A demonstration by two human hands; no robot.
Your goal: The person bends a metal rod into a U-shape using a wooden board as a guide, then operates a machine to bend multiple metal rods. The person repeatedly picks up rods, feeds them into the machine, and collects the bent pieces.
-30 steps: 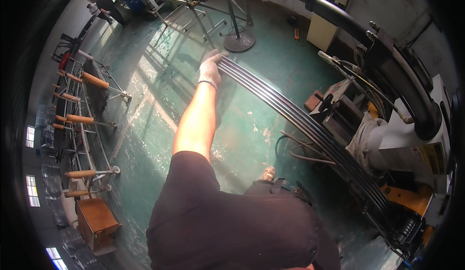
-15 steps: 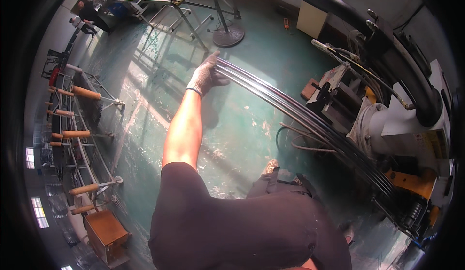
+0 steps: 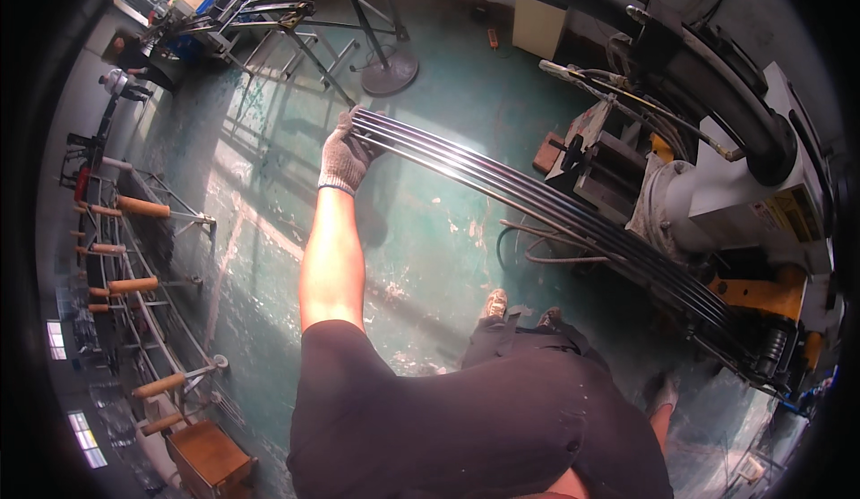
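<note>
My left hand (image 3: 343, 157), in a grey knit glove, is closed around the near end of a bundle of several long dark metal rods (image 3: 537, 202). My arm is stretched out forward. The rods run in a slight curve from my hand to the lower right, where they enter a roller unit (image 3: 769, 348) on a machine. A pale glove and a bit of skin, which may be my right hand (image 3: 661, 399), show low on the right beside the rods. My dark shirt hides most of it, and its grip is not visible.
A white and yellow machine (image 3: 717, 196) with a thick black pipe (image 3: 708, 60) fills the right side. A fan stand with a round base (image 3: 391, 74) is ahead on the green floor. A rack of orange rollers (image 3: 141, 207) lines the left, with a wooden box (image 3: 210, 456) below it. Another person (image 3: 134, 51) is far left.
My left hand and the rod ends have shifted slightly left and lower in the view. The grip is unchanged.
</note>
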